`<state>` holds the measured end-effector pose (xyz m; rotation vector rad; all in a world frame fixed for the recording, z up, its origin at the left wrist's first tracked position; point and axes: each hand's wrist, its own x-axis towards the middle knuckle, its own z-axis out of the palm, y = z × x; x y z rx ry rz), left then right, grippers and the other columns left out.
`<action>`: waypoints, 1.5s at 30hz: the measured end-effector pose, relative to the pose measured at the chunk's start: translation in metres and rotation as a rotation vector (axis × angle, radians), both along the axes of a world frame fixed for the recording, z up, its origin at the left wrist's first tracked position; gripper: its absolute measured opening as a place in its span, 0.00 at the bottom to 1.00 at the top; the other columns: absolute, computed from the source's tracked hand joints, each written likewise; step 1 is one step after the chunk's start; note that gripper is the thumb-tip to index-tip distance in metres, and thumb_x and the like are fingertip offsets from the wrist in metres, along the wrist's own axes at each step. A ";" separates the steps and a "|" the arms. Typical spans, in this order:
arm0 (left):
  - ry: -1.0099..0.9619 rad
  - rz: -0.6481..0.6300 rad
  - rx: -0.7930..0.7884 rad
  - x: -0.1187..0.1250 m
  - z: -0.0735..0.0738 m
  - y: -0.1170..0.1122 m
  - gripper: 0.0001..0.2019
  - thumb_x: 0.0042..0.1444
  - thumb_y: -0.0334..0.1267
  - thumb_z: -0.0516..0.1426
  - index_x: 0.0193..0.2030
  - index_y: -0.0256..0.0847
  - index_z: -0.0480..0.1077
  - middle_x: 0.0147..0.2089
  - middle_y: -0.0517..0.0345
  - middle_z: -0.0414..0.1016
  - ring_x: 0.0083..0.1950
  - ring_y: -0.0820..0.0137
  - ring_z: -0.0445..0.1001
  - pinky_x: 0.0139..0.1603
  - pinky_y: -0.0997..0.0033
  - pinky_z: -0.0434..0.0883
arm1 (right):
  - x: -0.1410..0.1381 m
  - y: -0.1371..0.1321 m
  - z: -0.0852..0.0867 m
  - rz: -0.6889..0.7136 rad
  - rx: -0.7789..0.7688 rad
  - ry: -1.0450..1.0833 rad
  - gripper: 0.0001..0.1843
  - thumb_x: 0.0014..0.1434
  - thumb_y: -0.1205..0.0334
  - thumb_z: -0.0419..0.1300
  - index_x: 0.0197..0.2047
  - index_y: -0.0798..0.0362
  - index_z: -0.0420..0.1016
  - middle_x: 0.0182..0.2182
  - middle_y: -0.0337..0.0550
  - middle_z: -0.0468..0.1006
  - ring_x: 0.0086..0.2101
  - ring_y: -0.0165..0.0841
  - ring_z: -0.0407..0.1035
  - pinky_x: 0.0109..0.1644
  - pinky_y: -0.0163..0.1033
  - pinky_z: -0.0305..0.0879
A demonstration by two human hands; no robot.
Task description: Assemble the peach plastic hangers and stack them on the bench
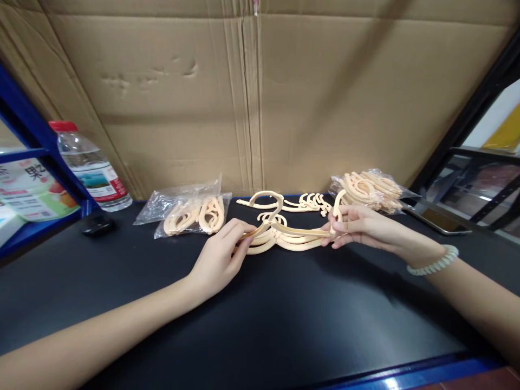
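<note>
A cream plastic hanger spans the gap between my hands, its curved hook rising near the middle. My left hand pinches its left arm between thumb and fingers. At the other end, my right hand has its fingers closed around the right arm's tip, where a short curved cream piece sticks up; whether that piece belongs to the hanger I cannot tell. Directly beneath and behind lie more curved cream hanger parts, partly hidden by the held one.
Behind lies a row of small cream hooked pieces. Clear bags of cream parts lie at left and right. A water bottle, black mouse and phone flank the black table. Cardboard stands behind.
</note>
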<state>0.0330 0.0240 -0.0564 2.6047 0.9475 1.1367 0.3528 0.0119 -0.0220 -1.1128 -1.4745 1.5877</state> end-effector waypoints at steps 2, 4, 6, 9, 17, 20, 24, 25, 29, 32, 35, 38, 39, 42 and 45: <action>0.001 -0.002 0.005 0.000 0.000 -0.001 0.06 0.66 0.31 0.49 0.45 0.39 0.67 0.41 0.56 0.68 0.40 0.70 0.68 0.38 0.74 0.67 | 0.001 0.001 -0.001 0.006 -0.003 -0.014 0.18 0.52 0.56 0.70 0.32 0.55 0.66 0.34 0.48 0.81 0.38 0.40 0.78 0.39 0.37 0.75; 0.003 -0.006 0.013 0.000 0.001 -0.001 0.06 0.66 0.30 0.49 0.45 0.39 0.67 0.40 0.56 0.68 0.40 0.70 0.68 0.39 0.73 0.67 | 0.001 0.001 -0.002 0.017 -0.001 -0.032 0.17 0.53 0.55 0.70 0.33 0.55 0.66 0.31 0.49 0.81 0.36 0.39 0.79 0.38 0.36 0.75; 0.005 -0.011 0.020 0.001 0.002 -0.001 0.06 0.66 0.30 0.49 0.45 0.39 0.67 0.41 0.56 0.69 0.41 0.70 0.69 0.40 0.73 0.67 | 0.001 0.001 -0.002 0.026 0.001 -0.049 0.17 0.53 0.54 0.69 0.32 0.55 0.66 0.30 0.50 0.82 0.35 0.37 0.79 0.38 0.34 0.75; 0.004 -0.025 0.034 0.001 0.001 -0.001 0.07 0.66 0.29 0.49 0.45 0.39 0.67 0.42 0.55 0.69 0.42 0.70 0.69 0.41 0.74 0.68 | 0.000 0.001 -0.002 0.037 0.008 -0.064 0.17 0.54 0.54 0.69 0.31 0.56 0.67 0.30 0.50 0.82 0.34 0.36 0.79 0.38 0.33 0.75; 0.000 -0.032 0.050 0.000 -0.001 -0.001 0.07 0.66 0.29 0.50 0.46 0.39 0.67 0.42 0.55 0.69 0.42 0.70 0.69 0.41 0.74 0.69 | -0.002 -0.001 -0.002 0.008 0.005 -0.054 0.18 0.51 0.55 0.71 0.32 0.56 0.67 0.31 0.49 0.82 0.36 0.38 0.79 0.40 0.34 0.76; -0.004 -0.027 0.046 0.000 0.000 -0.001 0.07 0.66 0.29 0.49 0.45 0.39 0.67 0.42 0.55 0.69 0.42 0.70 0.69 0.41 0.74 0.69 | -0.004 -0.002 -0.001 -0.012 0.019 -0.069 0.19 0.49 0.53 0.71 0.31 0.55 0.67 0.31 0.50 0.82 0.35 0.39 0.79 0.39 0.34 0.76; -0.004 -0.017 0.042 0.000 0.000 -0.001 0.07 0.66 0.30 0.49 0.45 0.39 0.67 0.41 0.55 0.69 0.41 0.70 0.69 0.40 0.73 0.68 | -0.008 -0.004 0.001 -0.078 0.056 -0.099 0.21 0.46 0.52 0.73 0.30 0.54 0.66 0.29 0.49 0.82 0.34 0.39 0.79 0.38 0.36 0.77; -0.003 -0.015 0.039 0.000 0.000 -0.001 0.07 0.66 0.30 0.49 0.45 0.39 0.67 0.41 0.55 0.69 0.40 0.70 0.69 0.40 0.73 0.68 | -0.009 -0.004 0.001 -0.096 0.069 -0.107 0.22 0.45 0.52 0.73 0.30 0.54 0.66 0.29 0.48 0.82 0.33 0.39 0.79 0.38 0.36 0.77; -0.002 -0.008 0.031 0.000 0.000 -0.001 0.07 0.66 0.30 0.49 0.45 0.39 0.67 0.40 0.55 0.69 0.39 0.70 0.68 0.38 0.73 0.67 | -0.014 -0.005 -0.001 -0.159 0.113 -0.132 0.23 0.42 0.53 0.74 0.29 0.53 0.65 0.25 0.45 0.81 0.30 0.38 0.79 0.35 0.36 0.77; -0.014 0.000 0.028 0.000 0.000 -0.001 0.07 0.66 0.31 0.49 0.44 0.39 0.67 0.40 0.55 0.69 0.38 0.70 0.68 0.37 0.73 0.67 | -0.016 -0.005 -0.003 -0.199 0.146 -0.146 0.22 0.42 0.53 0.74 0.29 0.53 0.65 0.24 0.44 0.80 0.29 0.39 0.79 0.35 0.37 0.78; -0.023 0.016 0.029 0.001 0.001 -0.001 0.07 0.66 0.32 0.48 0.44 0.39 0.67 0.39 0.55 0.69 0.38 0.69 0.68 0.37 0.72 0.67 | -0.017 -0.004 -0.006 -0.242 0.175 -0.125 0.23 0.41 0.52 0.74 0.30 0.53 0.66 0.24 0.44 0.80 0.29 0.39 0.79 0.34 0.37 0.78; -0.026 0.022 0.030 0.001 0.003 -0.002 0.08 0.67 0.33 0.48 0.44 0.39 0.67 0.38 0.55 0.69 0.37 0.69 0.68 0.37 0.71 0.68 | -0.018 -0.004 -0.007 -0.251 0.201 -0.090 0.24 0.41 0.50 0.74 0.29 0.53 0.66 0.24 0.43 0.80 0.28 0.39 0.79 0.33 0.37 0.78; -0.028 0.021 0.029 0.001 0.003 -0.002 0.08 0.67 0.33 0.48 0.44 0.39 0.67 0.38 0.55 0.68 0.37 0.69 0.68 0.38 0.71 0.68 | -0.018 -0.004 -0.007 -0.247 0.210 -0.081 0.24 0.41 0.49 0.74 0.29 0.53 0.66 0.24 0.43 0.80 0.28 0.39 0.79 0.33 0.37 0.78; -0.034 0.020 0.030 0.002 0.003 -0.002 0.08 0.67 0.32 0.48 0.44 0.39 0.67 0.37 0.55 0.68 0.36 0.69 0.68 0.38 0.71 0.68 | -0.019 -0.005 -0.005 -0.243 0.242 -0.078 0.24 0.42 0.49 0.74 0.29 0.53 0.67 0.24 0.44 0.80 0.27 0.39 0.79 0.33 0.38 0.78; -0.034 0.021 0.039 0.002 0.003 -0.001 0.08 0.67 0.32 0.48 0.44 0.39 0.67 0.38 0.55 0.69 0.37 0.69 0.68 0.38 0.71 0.68 | -0.021 -0.007 -0.004 -0.261 0.271 -0.105 0.23 0.42 0.48 0.74 0.29 0.52 0.66 0.23 0.44 0.79 0.27 0.39 0.78 0.33 0.40 0.79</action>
